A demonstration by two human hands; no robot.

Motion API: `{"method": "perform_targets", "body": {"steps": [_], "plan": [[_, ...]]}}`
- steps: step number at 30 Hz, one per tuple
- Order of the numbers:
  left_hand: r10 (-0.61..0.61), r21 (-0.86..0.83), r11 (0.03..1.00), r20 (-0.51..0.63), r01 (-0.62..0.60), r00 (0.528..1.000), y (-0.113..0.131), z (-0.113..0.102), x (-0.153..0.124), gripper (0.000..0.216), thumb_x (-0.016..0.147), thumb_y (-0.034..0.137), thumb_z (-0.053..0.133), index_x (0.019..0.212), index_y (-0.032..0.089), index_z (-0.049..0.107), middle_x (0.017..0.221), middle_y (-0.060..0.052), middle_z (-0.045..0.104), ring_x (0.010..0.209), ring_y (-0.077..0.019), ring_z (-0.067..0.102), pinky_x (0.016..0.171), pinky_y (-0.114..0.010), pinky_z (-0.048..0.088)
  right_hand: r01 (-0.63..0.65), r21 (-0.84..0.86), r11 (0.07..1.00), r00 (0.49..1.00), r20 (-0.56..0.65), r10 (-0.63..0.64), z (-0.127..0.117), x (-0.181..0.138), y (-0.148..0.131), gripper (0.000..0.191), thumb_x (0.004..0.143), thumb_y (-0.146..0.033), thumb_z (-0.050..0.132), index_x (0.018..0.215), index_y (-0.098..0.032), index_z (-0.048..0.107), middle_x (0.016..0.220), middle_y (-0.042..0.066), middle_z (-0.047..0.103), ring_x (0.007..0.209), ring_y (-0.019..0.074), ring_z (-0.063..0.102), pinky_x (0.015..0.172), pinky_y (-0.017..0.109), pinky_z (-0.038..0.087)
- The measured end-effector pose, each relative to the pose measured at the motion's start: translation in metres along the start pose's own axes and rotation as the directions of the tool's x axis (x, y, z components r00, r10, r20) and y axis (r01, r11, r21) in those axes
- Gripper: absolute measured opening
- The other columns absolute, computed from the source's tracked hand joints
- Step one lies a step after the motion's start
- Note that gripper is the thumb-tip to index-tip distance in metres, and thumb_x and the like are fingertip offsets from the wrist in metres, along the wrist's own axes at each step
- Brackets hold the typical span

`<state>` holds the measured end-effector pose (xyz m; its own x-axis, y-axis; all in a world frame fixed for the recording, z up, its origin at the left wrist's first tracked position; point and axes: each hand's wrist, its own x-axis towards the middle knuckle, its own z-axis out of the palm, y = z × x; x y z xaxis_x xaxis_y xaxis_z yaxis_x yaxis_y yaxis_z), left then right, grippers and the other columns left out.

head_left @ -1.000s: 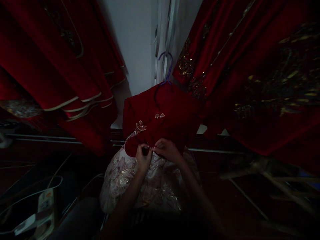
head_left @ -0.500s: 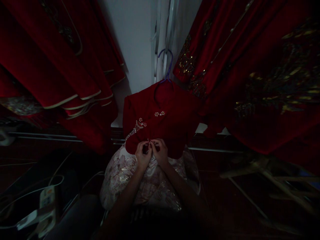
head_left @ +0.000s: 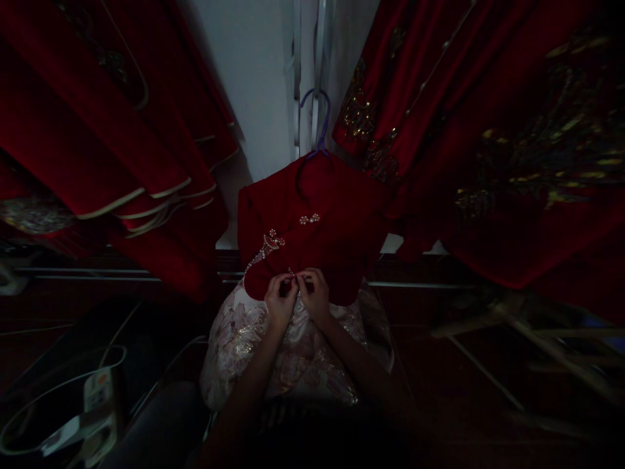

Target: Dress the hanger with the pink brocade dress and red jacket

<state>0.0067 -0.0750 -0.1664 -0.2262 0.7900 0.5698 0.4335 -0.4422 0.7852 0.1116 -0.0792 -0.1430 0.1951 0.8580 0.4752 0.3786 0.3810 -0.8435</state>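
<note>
A short dark red jacket [head_left: 322,228] with pearl clasps hangs on a blue hanger [head_left: 315,120] in front of me, over a pale floral skirt [head_left: 254,345]. My left hand [head_left: 279,301] and my right hand [head_left: 315,294] meet at the jacket's lower front edge. Both are closed in a pinch on a small pearl clasp there, fingertips touching. The clasp itself is mostly hidden by my fingers.
Red embroidered garments [head_left: 488,130] hang close on the right and more red garments [head_left: 97,143] on the left. A white wall [head_left: 254,78] shows between them. A power strip with white cables [head_left: 92,404] lies at lower left. A wooden frame [head_left: 527,339] stands at right.
My right hand has drawn in toward the left hand, and both now pinch together at the jacket's hem. The view has shifted slightly.
</note>
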Motion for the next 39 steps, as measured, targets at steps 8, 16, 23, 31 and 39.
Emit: {"method": "perform_targets", "body": {"steps": [8, 16, 23, 31, 39], "plan": [[0.062, 0.015, 0.998, 0.038, -0.062, 0.997, -0.003, -0.002, 0.003, 0.018, 0.079, 0.024, 0.064, 0.096, 0.020, 0.065, 0.091, -0.004, 0.065, 0.086, -0.0155, 0.061, 0.081, -0.031, 0.050, 0.001, 0.010, 1.000, 1.000, 0.000, -0.001, 0.000, 0.001, 0.003, 0.009, 0.088, -0.022, 0.052, 0.089, -0.022, 0.061, 0.092, 0.004, 0.060, 0.088, 0.0146, 0.060, 0.081, 0.028, 0.051], [0.080, 0.028, 0.996, 0.038, -0.081, 0.996, -0.002, -0.002, 0.004, 0.012, 0.082, 0.025, 0.060, 0.090, 0.020, 0.067, 0.088, -0.004, 0.067, 0.085, -0.0158, 0.061, 0.082, -0.033, 0.050, -0.002, 0.012, 1.000, 1.000, -0.009, 0.002, 0.000, 0.001, 0.005, 0.008, 0.087, -0.020, 0.051, 0.086, -0.021, 0.059, 0.089, 0.004, 0.061, 0.086, 0.0151, 0.059, 0.080, 0.030, 0.051], [0.061, 0.107, 0.993, -0.024, -0.058, 0.998, 0.001, -0.002, 0.003, 0.017, 0.080, 0.024, 0.060, 0.096, 0.018, 0.060, 0.092, -0.006, 0.060, 0.089, -0.0172, 0.056, 0.081, -0.032, 0.048, 0.027, -0.012, 1.000, 0.997, -0.075, -0.028, 0.000, -0.001, -0.004, 0.013, 0.088, -0.018, 0.047, 0.090, -0.021, 0.059, 0.097, 0.007, 0.056, 0.090, 0.0162, 0.056, 0.082, 0.031, 0.050], [0.106, 0.189, 0.977, -0.036, -0.097, 0.994, -0.001, -0.012, 0.002, 0.021, 0.080, 0.028, 0.064, 0.099, 0.019, 0.061, 0.097, -0.007, 0.056, 0.097, -0.0193, 0.053, 0.088, -0.036, 0.044, 0.050, 0.000, 0.999, 0.987, -0.152, -0.049, 0.007, -0.007, -0.006, 0.009, 0.086, -0.016, 0.045, 0.087, -0.021, 0.053, 0.095, 0.007, 0.052, 0.089, 0.0169, 0.053, 0.079, 0.032, 0.047], [0.099, 0.166, 0.981, -0.003, -0.097, 0.995, 0.000, -0.010, 0.002, 0.019, 0.082, 0.030, 0.063, 0.098, 0.021, 0.064, 0.097, -0.007, 0.058, 0.097, -0.0192, 0.054, 0.088, -0.035, 0.045, 0.039, -0.032, 0.999, 0.985, -0.167, -0.044, 0.008, -0.006, -0.004, 0.010, 0.087, -0.017, 0.044, 0.088, -0.021, 0.053, 0.095, 0.007, 0.055, 0.095, 0.0184, 0.053, 0.088, 0.035, 0.044]]}}
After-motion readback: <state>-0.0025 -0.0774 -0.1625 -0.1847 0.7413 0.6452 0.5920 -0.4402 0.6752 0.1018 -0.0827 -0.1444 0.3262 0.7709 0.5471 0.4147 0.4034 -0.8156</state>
